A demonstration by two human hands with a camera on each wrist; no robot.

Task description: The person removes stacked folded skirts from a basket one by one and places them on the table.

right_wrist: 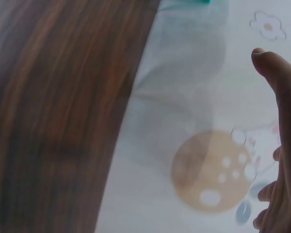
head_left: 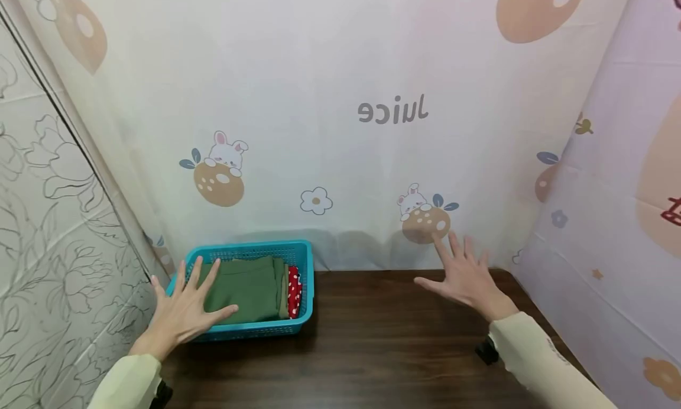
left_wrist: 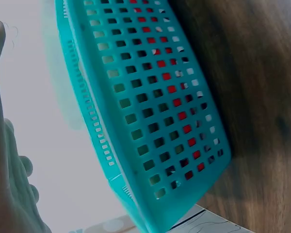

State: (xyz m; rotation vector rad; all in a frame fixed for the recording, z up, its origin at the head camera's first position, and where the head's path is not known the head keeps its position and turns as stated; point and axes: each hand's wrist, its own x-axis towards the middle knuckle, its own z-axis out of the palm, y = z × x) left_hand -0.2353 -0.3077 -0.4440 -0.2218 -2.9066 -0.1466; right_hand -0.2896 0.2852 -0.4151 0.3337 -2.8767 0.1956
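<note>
A teal plastic basket [head_left: 305, 285] with perforated walls stands at the back left of the table. Inside lies folded green cloth [head_left: 245, 288], and at its right end is a red cloth with white dots [head_left: 294, 291]. My left hand [head_left: 183, 308] is spread above the basket's left front part, fingers apart, holding nothing. In the left wrist view the basket's side [left_wrist: 150, 107] shows red and green through its holes, with the left hand [left_wrist: 9, 160] at the edge. My right hand [head_left: 465, 276] hovers over the table's right side, fingers spread, holding nothing; the right wrist view shows its thumb [right_wrist: 276, 70].
The dark wooden table [head_left: 372, 338] reaches back to a pale printed curtain [head_left: 319, 131] with bunnies and oranges. A flower-line panel [head_left: 58, 220] closes the left side, and another printed sheet [head_left: 606, 220] hangs on the right.
</note>
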